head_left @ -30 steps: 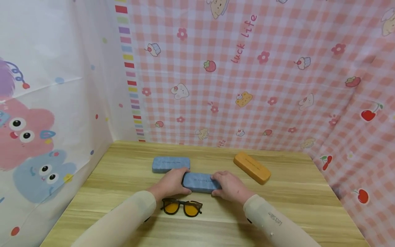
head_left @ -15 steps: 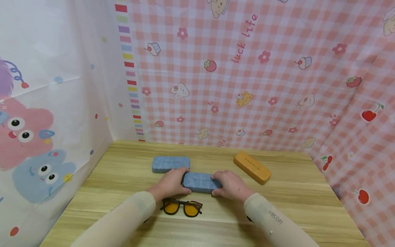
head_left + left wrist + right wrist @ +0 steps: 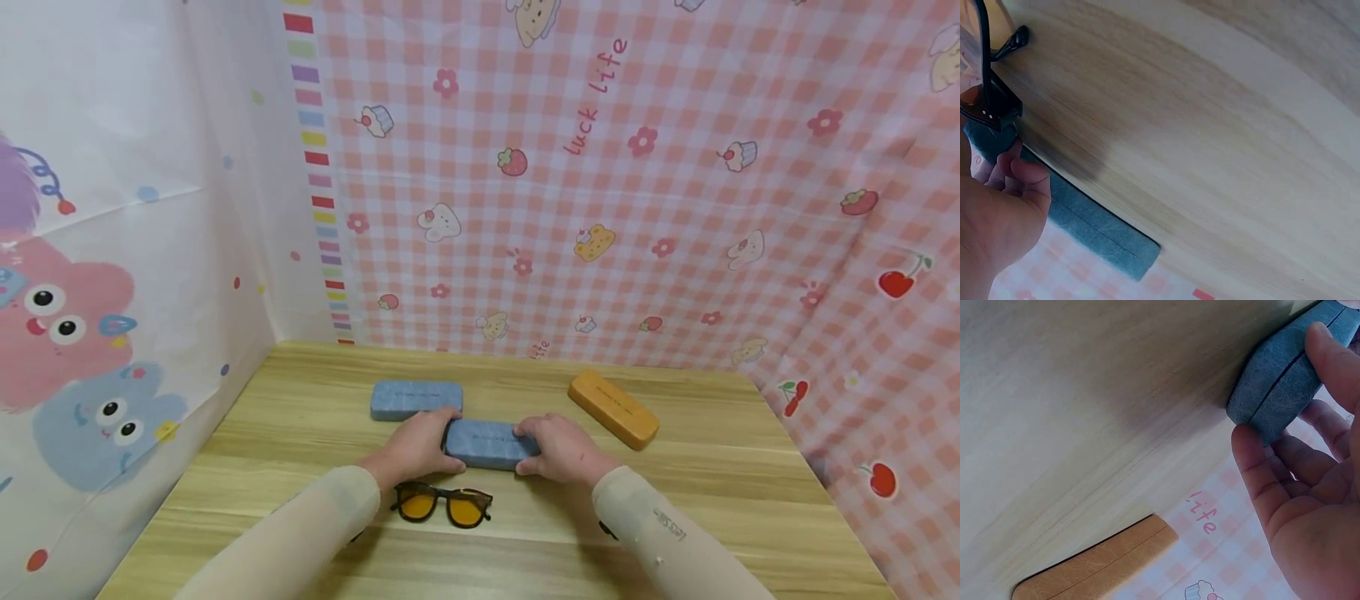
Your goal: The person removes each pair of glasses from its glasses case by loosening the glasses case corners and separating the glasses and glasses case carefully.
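A blue glasses case [image 3: 489, 442] lies closed on the table between both hands. My left hand [image 3: 415, 448] grips its left end, thumb at the front and fingers at the back. At the right end, my right hand [image 3: 562, 451] holds it the same way; the right wrist view shows the thumb on the case's side [image 3: 1275, 384] beside the lid seam. In front lie black-framed glasses [image 3: 467, 510] with amber lenses, near my left wrist. A second blue case [image 3: 415, 397] sits just behind my left hand, also seen in the left wrist view.
An orange glasses case [image 3: 613, 408] lies slantwise at the back right. The wooden table [image 3: 712, 467] meets a pink checked cloth [image 3: 555, 200] at the back and a white printed cloth [image 3: 225, 167] on the left.
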{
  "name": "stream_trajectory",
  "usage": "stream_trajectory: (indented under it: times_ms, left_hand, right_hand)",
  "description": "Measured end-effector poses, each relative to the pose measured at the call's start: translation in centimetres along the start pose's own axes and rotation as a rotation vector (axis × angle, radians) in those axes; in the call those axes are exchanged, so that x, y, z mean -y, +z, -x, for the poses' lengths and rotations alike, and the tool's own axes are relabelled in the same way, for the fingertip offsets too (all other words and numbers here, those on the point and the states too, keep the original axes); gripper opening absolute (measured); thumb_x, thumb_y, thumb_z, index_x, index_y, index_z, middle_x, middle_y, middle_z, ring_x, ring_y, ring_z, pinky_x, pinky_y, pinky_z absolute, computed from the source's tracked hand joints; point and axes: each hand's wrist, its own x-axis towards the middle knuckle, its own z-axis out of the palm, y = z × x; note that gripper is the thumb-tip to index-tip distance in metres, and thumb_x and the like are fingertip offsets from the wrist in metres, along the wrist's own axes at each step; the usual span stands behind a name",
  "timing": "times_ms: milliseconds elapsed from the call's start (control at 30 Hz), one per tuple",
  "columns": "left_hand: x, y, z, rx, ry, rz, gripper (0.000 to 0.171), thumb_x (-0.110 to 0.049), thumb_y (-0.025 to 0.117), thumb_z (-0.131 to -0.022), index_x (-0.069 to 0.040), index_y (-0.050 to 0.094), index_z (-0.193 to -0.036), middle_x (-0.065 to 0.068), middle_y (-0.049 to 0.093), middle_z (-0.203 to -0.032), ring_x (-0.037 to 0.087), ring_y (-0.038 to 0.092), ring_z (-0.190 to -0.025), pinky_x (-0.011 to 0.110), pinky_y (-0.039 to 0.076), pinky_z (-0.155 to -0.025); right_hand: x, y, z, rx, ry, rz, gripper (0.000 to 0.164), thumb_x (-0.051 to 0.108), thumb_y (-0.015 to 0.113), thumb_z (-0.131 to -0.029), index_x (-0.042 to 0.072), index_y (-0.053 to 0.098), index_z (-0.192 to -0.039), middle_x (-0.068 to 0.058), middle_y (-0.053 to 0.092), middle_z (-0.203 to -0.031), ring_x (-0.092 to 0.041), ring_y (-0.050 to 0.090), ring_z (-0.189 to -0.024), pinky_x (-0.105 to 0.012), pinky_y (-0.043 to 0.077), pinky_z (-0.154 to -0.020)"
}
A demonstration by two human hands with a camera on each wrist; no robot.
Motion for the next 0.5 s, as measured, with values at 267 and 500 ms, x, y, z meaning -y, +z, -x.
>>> stream_trajectory:
  times_ms: [267, 500]
  left_hand:
    - [-0.14, -0.1, 0.09, 0.001, -0.01, -0.002, 0.086, -0.042, 0.095, -0.082, -0.012, 0.056, -0.152, 0.012, 0.069, -0.143, 0.032, 0.069, -0.126, 0.051, 0.058, -0.106]
    - [-0.06, -0.03, 0.1, -0.009, 0.001, -0.021, 0.086, -0.042, 0.095, -0.081, -0.011, 0.056, -0.151, 0.013, 0.07, -0.141, 0.032, 0.069, -0.125, 0.05, 0.058, -0.106]
  right_hand:
    - [0.07, -0.42, -0.31, 0.033, 0.025, -0.016, 0.051, 0.031, 0.09, -0.088, 0.01, 0.074, -0.132, -0.008, 0.076, -0.134, -0.027, 0.069, -0.122, -0.048, 0.056, -0.108]
    - [0.01, -0.69, -0.51, 0.075, 0.066, -0.035, 0.051, 0.033, 0.089, -0.09, 0.012, 0.074, -0.134, -0.007, 0.075, -0.136, -0.024, 0.068, -0.122, -0.049, 0.055, -0.109]
